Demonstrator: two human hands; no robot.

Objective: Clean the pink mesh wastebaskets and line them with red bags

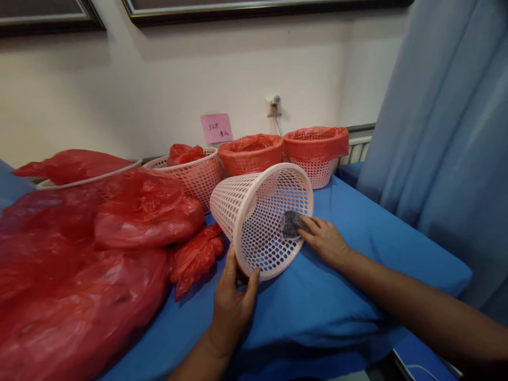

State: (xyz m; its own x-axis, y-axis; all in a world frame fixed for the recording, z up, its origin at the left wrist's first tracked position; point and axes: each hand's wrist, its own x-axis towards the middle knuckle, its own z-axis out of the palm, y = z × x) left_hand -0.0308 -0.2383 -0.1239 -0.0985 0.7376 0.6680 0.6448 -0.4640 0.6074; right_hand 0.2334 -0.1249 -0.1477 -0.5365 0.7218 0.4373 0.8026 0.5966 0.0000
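Note:
A pale pink plastic waste basket with a holed wall lies tilted on its side, its mouth facing me. My left hand grips the lower left of its rim, thumb inside and fingers outside. In my right hand is a grey cloth, pressed against the inner right wall just inside the rim. Some of the fingers on the cloth are hidden from view.
Blue cloth covers the table. Red plastic bags heap up at left. Behind stand baskets lined with red bags and another basket. A pink note is on the wall; a blue curtain hangs right.

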